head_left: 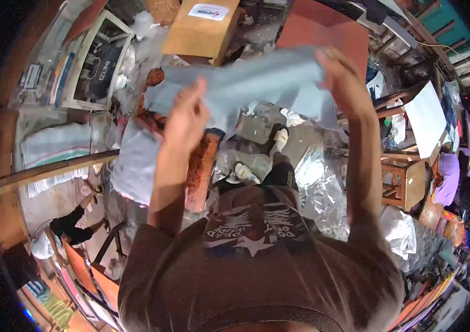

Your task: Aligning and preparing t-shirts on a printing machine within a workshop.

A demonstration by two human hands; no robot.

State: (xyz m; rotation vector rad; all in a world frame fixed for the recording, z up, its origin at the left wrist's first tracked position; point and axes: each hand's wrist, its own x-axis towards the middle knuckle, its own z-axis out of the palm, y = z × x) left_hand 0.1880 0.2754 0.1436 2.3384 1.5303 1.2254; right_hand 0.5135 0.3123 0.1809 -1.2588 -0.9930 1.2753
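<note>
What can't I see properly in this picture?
Head view: floppy blue-grey fabric sheet; blur hides its weave.
Head view: left hand; blur hides whether it grips the sheet.
Head view: brown cardboard box with white label; top picture edge cuts off its far end.

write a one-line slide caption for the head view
Right hand grips one end of a blue-grey cloth, left hand in front of it, above a floor strewn with clear plastic.
</note>
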